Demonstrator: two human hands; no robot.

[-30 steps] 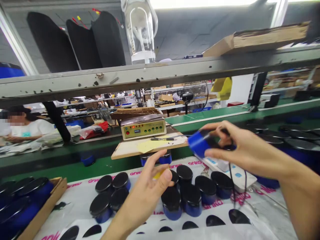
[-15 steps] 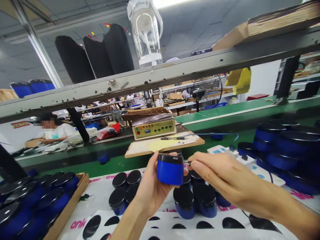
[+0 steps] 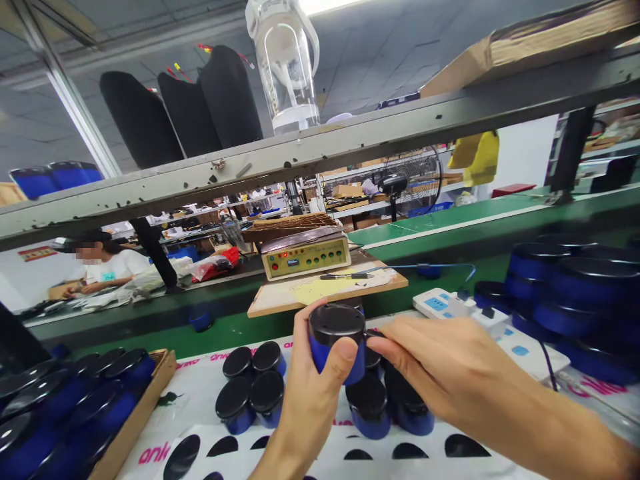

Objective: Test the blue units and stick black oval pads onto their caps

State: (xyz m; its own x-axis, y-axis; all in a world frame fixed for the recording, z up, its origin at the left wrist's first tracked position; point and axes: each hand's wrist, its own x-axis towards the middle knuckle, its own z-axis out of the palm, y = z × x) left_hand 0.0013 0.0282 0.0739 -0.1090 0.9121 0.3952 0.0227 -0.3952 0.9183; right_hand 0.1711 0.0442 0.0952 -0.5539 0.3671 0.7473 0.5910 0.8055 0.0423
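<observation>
My left hand is wrapped round a blue round case with a black lid, thumb across its front. The case is held up over the table, its lid tilted towards me. My right hand pinches a small black plug against the right side of the case. Whether its tip sits inside the case is hidden. Below my hands stand more blue cases with black lids, a few partly covered by my right hand and others to the left of my left wrist.
A cardboard tray of blue cases stands at the left, and stacked cases at the right. Beside my right hand lies a white power strip. Ahead, a beige test box rests on a wooden board under a metal shelf.
My left hand has turned the case so its lid shows more, and the thumb now crosses the front. My right hand has brought the plug, whose metal tip showed before, against its side.
</observation>
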